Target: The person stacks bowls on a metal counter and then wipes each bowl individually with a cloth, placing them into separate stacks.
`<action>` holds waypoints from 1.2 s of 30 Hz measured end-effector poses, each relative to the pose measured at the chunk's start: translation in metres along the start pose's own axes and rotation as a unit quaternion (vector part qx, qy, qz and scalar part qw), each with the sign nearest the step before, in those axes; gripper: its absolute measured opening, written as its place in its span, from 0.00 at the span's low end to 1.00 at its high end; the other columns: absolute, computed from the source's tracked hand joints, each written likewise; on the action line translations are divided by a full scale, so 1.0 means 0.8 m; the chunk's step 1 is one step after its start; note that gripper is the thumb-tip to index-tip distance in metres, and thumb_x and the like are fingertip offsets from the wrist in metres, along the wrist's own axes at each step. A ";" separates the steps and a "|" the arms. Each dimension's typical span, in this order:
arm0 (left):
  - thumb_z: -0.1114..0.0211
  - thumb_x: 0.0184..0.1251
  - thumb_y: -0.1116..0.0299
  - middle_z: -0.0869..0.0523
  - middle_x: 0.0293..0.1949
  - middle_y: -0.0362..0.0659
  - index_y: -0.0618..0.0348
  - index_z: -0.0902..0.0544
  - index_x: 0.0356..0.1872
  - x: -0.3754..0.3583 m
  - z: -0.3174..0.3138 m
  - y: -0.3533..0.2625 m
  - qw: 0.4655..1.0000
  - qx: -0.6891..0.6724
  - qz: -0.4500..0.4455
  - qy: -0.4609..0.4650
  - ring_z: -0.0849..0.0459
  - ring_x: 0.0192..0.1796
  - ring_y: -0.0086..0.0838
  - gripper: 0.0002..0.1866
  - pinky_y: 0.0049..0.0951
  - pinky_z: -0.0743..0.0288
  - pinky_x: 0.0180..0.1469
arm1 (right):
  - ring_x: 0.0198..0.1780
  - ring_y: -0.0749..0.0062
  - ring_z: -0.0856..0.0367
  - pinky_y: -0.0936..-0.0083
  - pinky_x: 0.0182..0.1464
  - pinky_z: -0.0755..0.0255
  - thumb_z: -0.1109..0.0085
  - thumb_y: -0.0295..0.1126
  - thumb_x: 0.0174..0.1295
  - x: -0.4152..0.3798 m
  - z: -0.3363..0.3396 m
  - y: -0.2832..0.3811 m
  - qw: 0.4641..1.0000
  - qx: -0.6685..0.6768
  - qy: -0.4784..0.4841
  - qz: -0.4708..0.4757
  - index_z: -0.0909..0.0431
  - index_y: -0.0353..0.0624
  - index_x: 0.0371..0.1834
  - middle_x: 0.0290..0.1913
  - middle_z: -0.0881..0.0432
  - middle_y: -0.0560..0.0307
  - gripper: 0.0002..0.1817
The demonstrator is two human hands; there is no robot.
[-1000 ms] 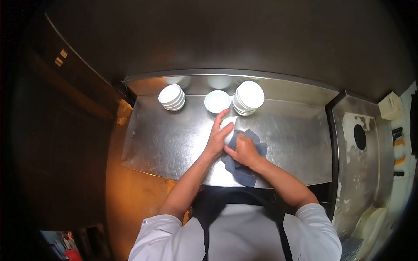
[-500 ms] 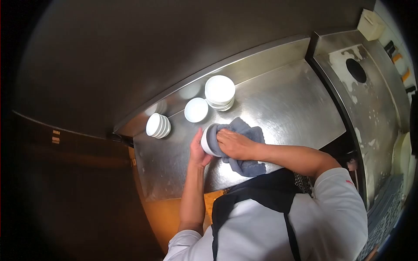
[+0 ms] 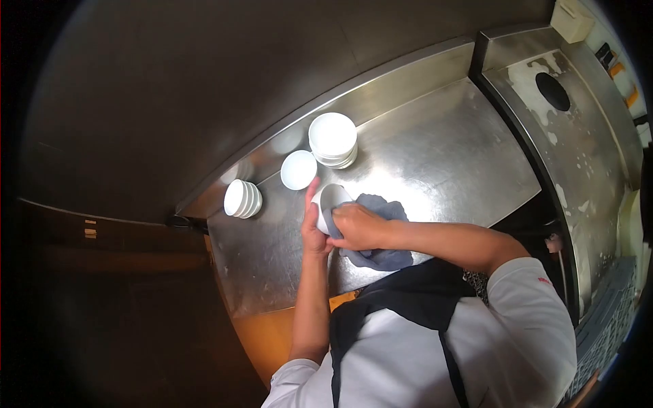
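Note:
A white bowl [image 3: 324,200] is tilted on its side in my left hand [image 3: 312,230], whose fingers and thumb wrap its outer wall. My right hand [image 3: 356,226] is closed on a grey cloth [image 3: 381,258], pressing part of it into the bowl's mouth. The rest of the cloth hangs down below and behind that hand, over the steel counter. Just beyond my left fingertips stands a single white bowl [image 3: 298,170]. Beside it is a stack of white bowls [image 3: 333,136]. Another stack of smaller white bowls [image 3: 243,199] stands farther left.
The steel counter [image 3: 435,149] has a raised back edge [image 3: 401,77]. To the right, past a dark gap, lies a wet, soapy steel surface [image 3: 578,156] with a round dark opening [image 3: 553,92]. A grey rack [image 3: 605,306] is at the lower right.
My right hand has shifted slightly left with the cloth, and the cloth is more bunched. The bowl has turned a little in my left hand. The whole view has shifted slightly.

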State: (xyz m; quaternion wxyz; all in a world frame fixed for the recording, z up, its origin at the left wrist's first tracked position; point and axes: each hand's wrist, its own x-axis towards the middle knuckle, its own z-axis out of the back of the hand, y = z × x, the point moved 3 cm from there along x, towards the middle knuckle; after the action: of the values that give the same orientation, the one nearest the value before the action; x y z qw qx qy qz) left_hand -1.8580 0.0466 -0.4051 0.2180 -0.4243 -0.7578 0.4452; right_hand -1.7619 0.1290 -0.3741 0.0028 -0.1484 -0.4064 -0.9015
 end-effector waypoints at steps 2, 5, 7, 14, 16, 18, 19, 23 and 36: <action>0.55 0.76 0.43 0.23 0.63 0.48 0.60 0.33 0.70 0.001 0.012 -0.008 0.991 -0.096 0.089 0.012 0.24 0.64 0.39 0.33 0.41 0.34 0.68 | 0.40 0.41 0.17 0.54 0.47 0.24 0.31 0.29 0.47 -0.007 0.002 -0.002 0.963 -0.055 -0.126 0.232 0.21 0.29 0.30 0.33 0.18 0.35 0.13; 0.55 0.76 0.44 0.22 0.61 0.48 0.60 0.32 0.69 -0.002 0.018 -0.002 0.989 -0.120 0.088 -0.022 0.23 0.63 0.39 0.33 0.41 0.33 0.67 | 0.45 0.46 0.20 0.59 0.52 0.27 0.29 0.33 0.47 0.002 -0.007 -0.011 0.999 -0.039 -0.014 0.012 0.22 0.32 0.29 0.39 0.19 0.38 0.15; 0.58 0.76 0.43 0.19 0.58 0.49 0.64 0.30 0.66 -0.007 -0.002 0.007 0.988 0.016 -0.005 -0.154 0.21 0.60 0.41 0.34 0.43 0.31 0.66 | 0.47 0.51 0.23 0.64 0.58 0.31 0.28 0.33 0.46 0.005 0.000 -0.001 0.976 0.069 0.099 -0.179 0.22 0.36 0.30 0.42 0.21 0.44 0.15; 0.56 0.77 0.44 0.19 0.57 0.49 0.62 0.30 0.67 -0.007 0.019 -0.005 0.981 -0.132 0.132 -0.050 0.20 0.59 0.42 0.33 0.44 0.29 0.64 | 0.39 0.49 0.20 0.61 0.53 0.28 0.29 0.33 0.47 -0.007 -0.028 -0.023 0.989 -0.075 -0.055 0.114 0.23 0.35 0.30 0.32 0.19 0.47 0.15; 0.55 0.77 0.47 0.19 0.56 0.49 0.62 0.28 0.65 -0.010 0.003 0.000 0.992 0.041 0.004 -0.118 0.19 0.58 0.41 0.29 0.41 0.29 0.64 | 0.40 0.48 0.20 0.61 0.54 0.28 0.29 0.33 0.47 0.000 -0.016 -0.010 0.997 0.009 0.041 -0.066 0.22 0.34 0.34 0.32 0.19 0.45 0.17; 0.55 0.77 0.48 0.18 0.55 0.48 0.63 0.27 0.63 -0.008 -0.003 -0.006 0.994 -0.052 -0.028 -0.091 0.19 0.56 0.40 0.28 0.41 0.28 0.63 | 0.43 0.48 0.20 0.61 0.55 0.28 0.29 0.33 0.47 0.004 -0.011 -0.006 0.997 0.024 0.044 -0.057 0.23 0.33 0.35 0.34 0.19 0.42 0.17; 0.54 0.77 0.49 0.18 0.55 0.49 0.63 0.27 0.63 -0.005 0.001 -0.011 0.993 -0.089 0.029 -0.071 0.19 0.56 0.40 0.28 0.41 0.28 0.63 | 0.49 0.48 0.21 0.59 0.56 0.29 0.29 0.32 0.46 -0.002 -0.001 0.003 0.991 -0.007 -0.043 0.125 0.23 0.32 0.35 0.40 0.19 0.38 0.18; 0.52 0.75 0.50 0.17 0.53 0.53 0.68 0.25 0.59 0.005 0.014 -0.021 0.983 -0.147 0.100 -0.052 0.18 0.56 0.42 0.28 0.41 0.27 0.62 | 0.49 0.46 0.22 0.58 0.58 0.30 0.28 0.32 0.45 -0.003 -0.010 -0.003 0.986 -0.040 -0.091 0.131 0.24 0.32 0.36 0.40 0.20 0.39 0.19; 0.51 0.72 0.51 0.22 0.61 0.57 0.71 0.28 0.62 -0.002 0.000 -0.022 0.971 -0.190 0.142 -0.004 0.22 0.62 0.46 0.31 0.50 0.33 0.67 | 0.44 0.62 0.15 0.67 0.51 0.25 0.28 0.33 0.55 -0.009 0.027 -0.012 0.973 0.214 0.061 -0.052 0.21 0.35 0.46 0.32 0.14 0.49 0.19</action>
State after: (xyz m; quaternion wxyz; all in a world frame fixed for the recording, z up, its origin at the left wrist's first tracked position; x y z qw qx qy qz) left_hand -1.8648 0.0415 -0.3901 0.0649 -0.5594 -0.7615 0.3210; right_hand -1.7505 0.1500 -0.3697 0.0128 -0.0675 -0.5963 -0.7998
